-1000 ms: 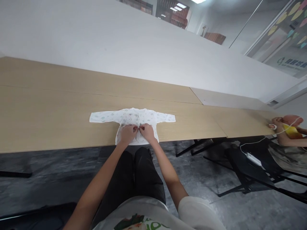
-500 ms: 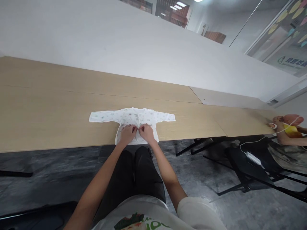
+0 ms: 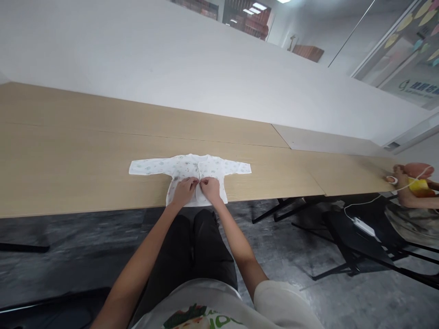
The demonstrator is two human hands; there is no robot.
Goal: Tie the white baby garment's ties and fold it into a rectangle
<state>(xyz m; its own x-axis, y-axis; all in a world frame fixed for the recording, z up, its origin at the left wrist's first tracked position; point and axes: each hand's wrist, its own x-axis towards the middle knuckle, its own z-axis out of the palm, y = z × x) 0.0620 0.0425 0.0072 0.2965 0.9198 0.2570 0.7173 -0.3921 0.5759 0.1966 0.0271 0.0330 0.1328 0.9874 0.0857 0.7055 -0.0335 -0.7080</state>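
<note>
Beside a white wall, a long, smooth tan table held a little white shirt at its near edge. Its thin, soft-looking cloth had tiny prints. Both sleeves lay out straight, so that part looked done. The left hand and right hand pinched the front's middle, where work looked unfinished; I couldn't tell if it was closed.

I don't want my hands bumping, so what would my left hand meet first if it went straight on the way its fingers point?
Most likely your right hand: its fingertips face those of your left hand at the middle of the white patterned shirt. Whether they already touch is unclear.
</note>
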